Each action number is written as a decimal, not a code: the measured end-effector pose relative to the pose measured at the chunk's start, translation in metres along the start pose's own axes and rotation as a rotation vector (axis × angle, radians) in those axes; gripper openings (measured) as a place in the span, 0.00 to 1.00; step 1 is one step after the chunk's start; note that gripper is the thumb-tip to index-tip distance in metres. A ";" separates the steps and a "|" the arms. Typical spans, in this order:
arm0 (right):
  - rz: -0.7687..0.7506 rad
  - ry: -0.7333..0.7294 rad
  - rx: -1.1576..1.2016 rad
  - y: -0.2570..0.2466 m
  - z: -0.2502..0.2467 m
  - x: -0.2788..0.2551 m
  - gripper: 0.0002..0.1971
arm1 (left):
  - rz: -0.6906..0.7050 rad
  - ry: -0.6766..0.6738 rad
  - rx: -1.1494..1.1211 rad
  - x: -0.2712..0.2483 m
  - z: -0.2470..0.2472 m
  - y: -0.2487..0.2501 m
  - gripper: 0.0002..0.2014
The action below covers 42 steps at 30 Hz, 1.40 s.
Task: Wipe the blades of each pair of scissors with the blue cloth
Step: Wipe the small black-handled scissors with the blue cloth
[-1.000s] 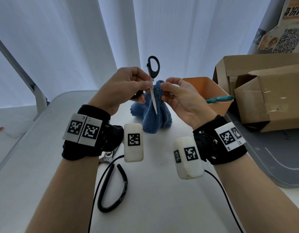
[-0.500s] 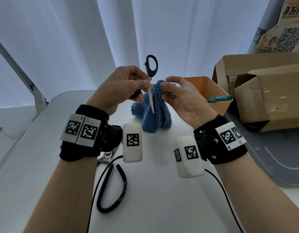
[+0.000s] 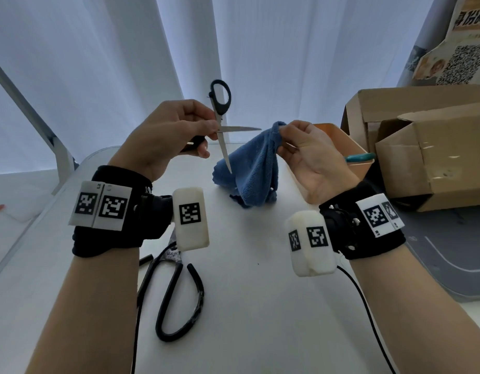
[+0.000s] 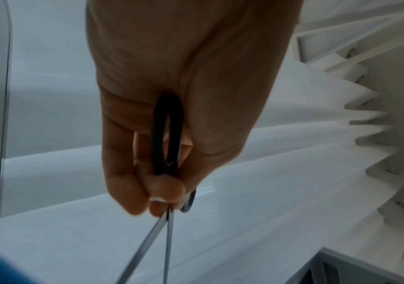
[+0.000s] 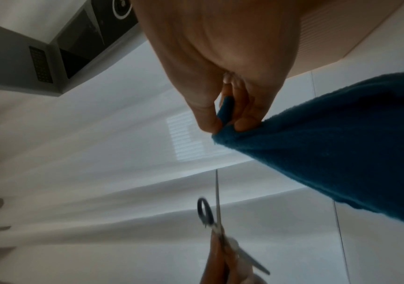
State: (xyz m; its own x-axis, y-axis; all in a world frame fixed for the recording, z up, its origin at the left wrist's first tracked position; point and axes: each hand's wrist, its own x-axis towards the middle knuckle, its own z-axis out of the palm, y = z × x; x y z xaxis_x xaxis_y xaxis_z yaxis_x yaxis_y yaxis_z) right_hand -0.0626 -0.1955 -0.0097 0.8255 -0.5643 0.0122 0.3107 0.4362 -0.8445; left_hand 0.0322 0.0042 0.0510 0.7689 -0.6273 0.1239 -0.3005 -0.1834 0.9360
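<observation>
My left hand [image 3: 203, 130] holds small black-handled scissors [image 3: 224, 128] at the pivot, above the white table. Their blades are spread wide, one pointing right, one pointing down. In the left wrist view the left hand [image 4: 162, 199] grips one black handle loop, with the scissors [image 4: 166, 138] running out past the fingertips. My right hand [image 3: 283, 137] pinches the top of the blue cloth [image 3: 253, 171], which hangs down to the table just right of the blades. The cloth is clear of the blades. The right wrist view shows the right hand [image 5: 225, 124] pinching the blue cloth [image 5: 342, 153], with the scissors [image 5: 216, 221] beyond.
Large black-handled scissors [image 3: 176, 290] lie on the table [image 3: 260, 306] under my left wrist. An orange bin [image 3: 341, 141] behind my right hand holds teal-handled scissors [image 3: 360, 157]. Cardboard boxes [image 3: 427, 147] stand at the right on a grey mat. White curtains hang behind.
The scissors' blades have opened wide, and my right hand has pulled the cloth off the blade to the right. Before, the cloth was pinched round the downward blade.
</observation>
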 end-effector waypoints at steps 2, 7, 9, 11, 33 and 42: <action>-0.004 0.009 0.013 -0.003 -0.005 0.002 0.09 | -0.005 0.046 -0.040 0.001 -0.006 -0.001 0.03; 0.138 -0.258 -0.070 -0.001 0.008 -0.011 0.16 | 0.009 0.035 -0.055 0.003 0.005 -0.001 0.04; 0.135 -0.321 -0.121 0.004 0.017 -0.016 0.19 | 0.017 0.020 -0.049 0.004 0.015 -0.001 0.03; 0.096 -0.330 -0.164 0.009 0.022 -0.017 0.21 | 0.030 0.015 -0.038 0.006 0.023 0.000 0.02; 0.128 -0.311 -0.178 0.007 0.023 -0.017 0.19 | 0.055 0.116 -0.098 0.006 0.015 -0.001 0.02; 0.004 -0.054 -0.027 -0.004 -0.002 -0.002 0.11 | 0.022 0.088 0.007 0.005 0.000 -0.005 0.04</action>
State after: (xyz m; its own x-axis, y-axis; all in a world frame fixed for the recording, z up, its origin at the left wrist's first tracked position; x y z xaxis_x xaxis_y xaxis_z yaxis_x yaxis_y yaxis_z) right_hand -0.0663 -0.1970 -0.0077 0.8511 -0.5237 0.0365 0.2948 0.4193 -0.8587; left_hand 0.0380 0.0017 0.0469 0.8086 -0.5622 0.1734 -0.3220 -0.1761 0.9302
